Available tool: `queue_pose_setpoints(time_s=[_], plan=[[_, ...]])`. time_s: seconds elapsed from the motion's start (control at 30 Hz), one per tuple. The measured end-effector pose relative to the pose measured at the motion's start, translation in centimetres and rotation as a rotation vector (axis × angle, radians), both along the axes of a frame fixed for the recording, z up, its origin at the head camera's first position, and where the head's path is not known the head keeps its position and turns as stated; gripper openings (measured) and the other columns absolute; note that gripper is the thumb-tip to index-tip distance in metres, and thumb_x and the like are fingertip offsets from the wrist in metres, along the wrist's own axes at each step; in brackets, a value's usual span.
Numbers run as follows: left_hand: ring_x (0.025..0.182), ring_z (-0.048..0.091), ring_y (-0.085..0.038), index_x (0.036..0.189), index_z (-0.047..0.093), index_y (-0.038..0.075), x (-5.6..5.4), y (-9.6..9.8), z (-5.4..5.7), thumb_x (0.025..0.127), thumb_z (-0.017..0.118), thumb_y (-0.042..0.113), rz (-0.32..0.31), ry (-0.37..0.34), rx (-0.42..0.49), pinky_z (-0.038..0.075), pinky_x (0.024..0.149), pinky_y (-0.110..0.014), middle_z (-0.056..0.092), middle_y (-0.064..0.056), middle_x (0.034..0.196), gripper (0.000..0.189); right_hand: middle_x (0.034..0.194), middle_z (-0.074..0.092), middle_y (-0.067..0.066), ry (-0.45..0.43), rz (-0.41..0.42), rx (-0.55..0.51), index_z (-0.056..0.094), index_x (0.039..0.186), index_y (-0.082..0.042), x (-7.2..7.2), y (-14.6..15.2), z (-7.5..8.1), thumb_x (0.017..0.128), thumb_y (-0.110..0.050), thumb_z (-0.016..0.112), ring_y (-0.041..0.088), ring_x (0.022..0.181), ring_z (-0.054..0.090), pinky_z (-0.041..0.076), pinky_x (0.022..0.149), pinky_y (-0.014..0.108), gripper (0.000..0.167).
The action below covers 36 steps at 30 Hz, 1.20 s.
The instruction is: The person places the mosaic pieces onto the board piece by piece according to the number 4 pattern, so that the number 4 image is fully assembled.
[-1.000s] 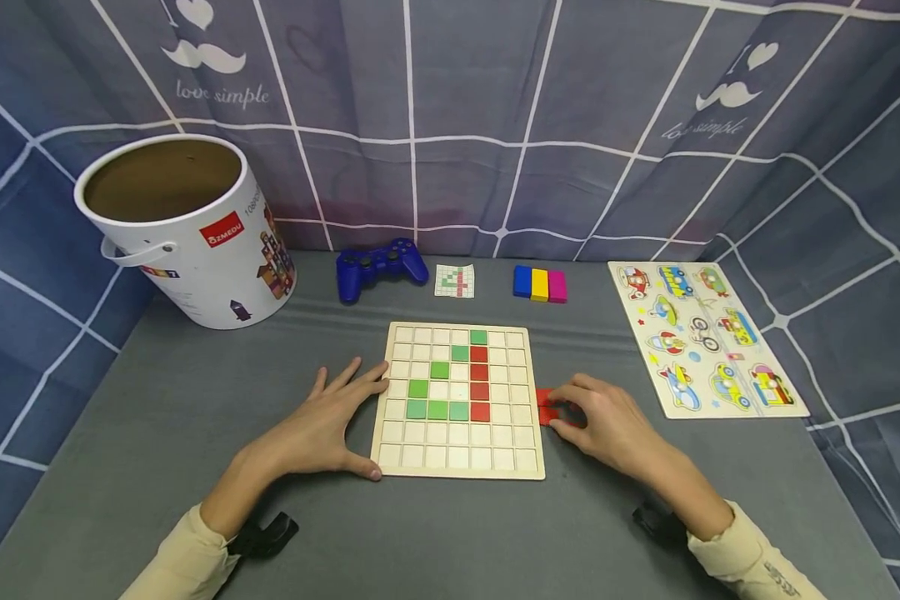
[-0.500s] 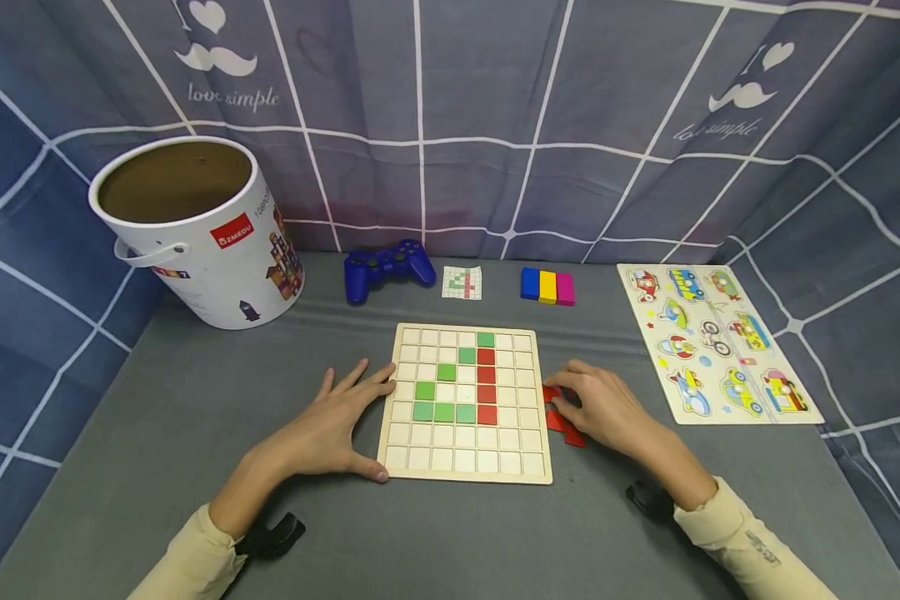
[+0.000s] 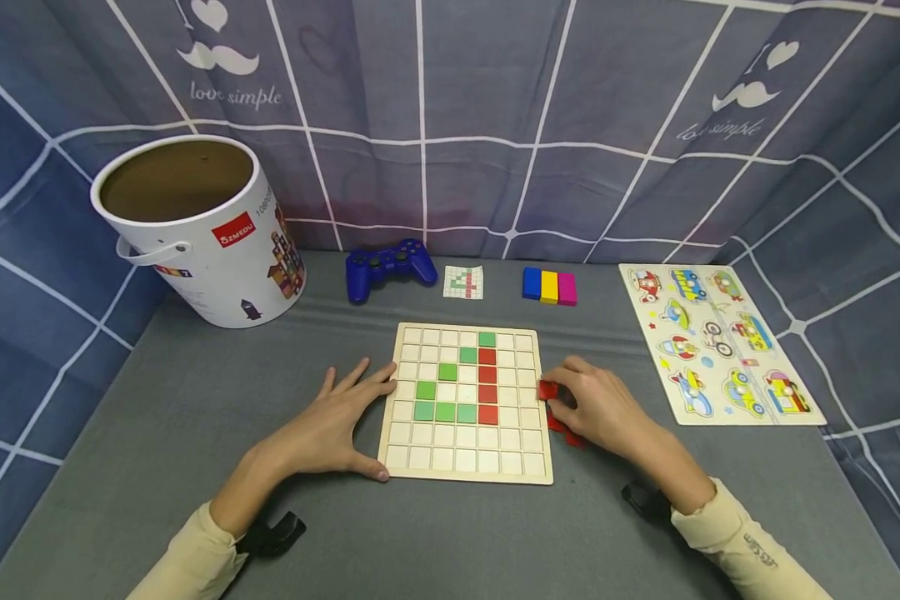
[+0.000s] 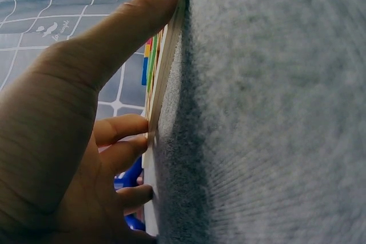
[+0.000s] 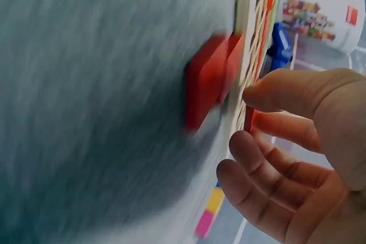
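A pale wooden grid board (image 3: 521,454) lies on the grey table, with a diagonal and row of green squares and a column of red squares in its cells. My left hand (image 3: 322,435) spreads its fingers along the board's left edge, thumb at the near corner. In the left wrist view the thumb (image 4: 146,12) touches the board's side. At the right edge my right hand (image 3: 603,410) pinches a red square tile (image 3: 547,390) between thumb and fingers. Loose red tiles (image 5: 207,78) lie below that hand, beside the board, partly hidden in the head view.
Behind the board are a blue game controller (image 3: 390,268), a small pattern card (image 3: 462,282) and a row of blue, yellow and magenta blocks (image 3: 549,286). A white bucket (image 3: 217,267) stands at the back left. A picture puzzle board (image 3: 720,350) lies at the right.
My right hand has drawn a red tile from the loose ones and lifted it to the board's right edge. The left hand keeps its place. The head view has shifted slightly.
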<state>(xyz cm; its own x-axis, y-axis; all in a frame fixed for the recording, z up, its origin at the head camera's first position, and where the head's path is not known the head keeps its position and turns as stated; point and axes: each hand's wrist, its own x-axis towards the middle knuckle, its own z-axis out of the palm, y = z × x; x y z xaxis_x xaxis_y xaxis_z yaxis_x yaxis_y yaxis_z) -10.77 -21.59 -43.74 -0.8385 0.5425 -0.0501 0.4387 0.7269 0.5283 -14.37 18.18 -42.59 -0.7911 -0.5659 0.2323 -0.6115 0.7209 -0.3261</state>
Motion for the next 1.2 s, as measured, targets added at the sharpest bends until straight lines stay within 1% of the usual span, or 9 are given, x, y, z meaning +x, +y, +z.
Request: queue_pose_setpoints(time_s=[0.1, 0.27, 0.4, 0.5, 0.7, 0.87, 1.03, 1.2], plan=[[0.151, 0.006, -0.035, 0.155, 0.039, 0.017, 0.0, 0.0, 0.0, 0.056, 0.088, 0.067, 0.002, 0.001, -0.002, -0.001, 0.109, -0.074, 0.018, 0.002, 0.166, 0.121, 0.095, 0.062, 0.0, 0.022, 0.06, -0.033, 0.074, 0.105, -0.007, 1.0, -1.2, 0.2, 0.078, -0.009, 0.082, 0.01, 0.066, 0.053, 0.042, 0.054, 0.024, 0.028], [0.151, 0.006, -0.036, 0.155, 0.039, 0.017, -0.1, 0.0, -0.2, 0.056, 0.087, 0.068, 0.001, 0.006, -0.008, -0.001, 0.108, -0.075, 0.018, 0.001, 0.166, 0.121, 0.093, 0.061, -0.003, 0.044, 0.154, -0.055, 0.074, 0.103, -0.01, 2.5, -3.2, 0.2, 0.076, -0.007, 0.081, 0.006, 0.066, 0.051, 0.044, 0.055, 0.024, 0.028], [0.151, 0.007, -0.036, 0.155, 0.039, 0.017, -0.1, 0.0, -0.2, 0.056, 0.088, 0.068, 0.001, 0.008, -0.008, -0.001, 0.109, -0.074, 0.018, 0.001, 0.166, 0.121, 0.093, 0.063, -0.004, 0.028, 0.203, -0.066, 0.074, 0.102, -0.01, 3.3, -4.3, -0.2, 0.076, -0.007, 0.081, 0.005, 0.069, 0.053, 0.047, 0.057, 0.025, 0.027], [0.151, 0.007, -0.036, 0.155, 0.039, 0.017, -0.1, 0.0, -0.2, 0.056, 0.087, 0.068, 0.0, 0.007, -0.008, -0.001, 0.109, -0.074, 0.018, 0.001, 0.166, 0.121, 0.092, 0.064, -0.004, 0.014, 0.229, -0.067, 0.074, 0.101, -0.01, 3.6, -5.0, -0.4, 0.078, -0.008, 0.081, 0.005, 0.069, 0.052, 0.047, 0.057, 0.024, 0.025], [0.151, 0.006, -0.036, 0.155, 0.038, 0.017, 0.0, -0.1, -0.2, 0.056, 0.087, 0.069, -0.003, 0.008, -0.008, -0.001, 0.109, -0.074, 0.018, 0.002, 0.166, 0.122, 0.09, 0.063, -0.004, 0.01, 0.25, -0.073, 0.076, 0.095, -0.011, 3.8, -6.0, -0.5, 0.081, -0.011, 0.083, 0.003, 0.067, 0.05, 0.044, 0.055, 0.02, 0.016], [0.151, 0.006, -0.036, 0.155, 0.038, 0.018, 0.0, 0.0, -0.4, 0.057, 0.086, 0.07, -0.007, 0.01, -0.007, -0.001, 0.108, -0.075, 0.018, 0.002, 0.166, 0.122, 0.086, 0.061, -0.005, 0.016, 0.253, -0.069, 0.075, 0.092, -0.012, 3.7, -6.3, -0.6, 0.082, -0.012, 0.083, 0.002, 0.064, 0.047, 0.041, 0.053, 0.019, 0.013], [0.151, 0.006, -0.036, 0.155, 0.038, 0.017, -0.1, 0.0, -0.3, 0.057, 0.086, 0.07, -0.008, 0.007, -0.003, -0.001, 0.108, -0.075, 0.018, 0.001, 0.166, 0.121, 0.085, 0.06, -0.005, 0.012, 0.248, -0.058, 0.074, 0.093, -0.012, 3.7, -6.2, -0.5, 0.081, -0.012, 0.082, 0.002, 0.063, 0.046, 0.04, 0.052, 0.019, 0.014], [0.152, 0.006, -0.035, 0.155, 0.038, 0.017, -0.1, -0.1, -0.2, 0.057, 0.086, 0.069, -0.003, 0.001, -0.003, -0.001, 0.109, -0.074, 0.018, 0.002, 0.166, 0.121, 0.09, 0.062, -0.004, -0.004, 0.226, -0.039, 0.075, 0.099, -0.013, 3.8, -5.8, -0.2, 0.08, -0.012, 0.082, 0.004, 0.068, 0.049, 0.044, 0.057, 0.022, 0.021]])
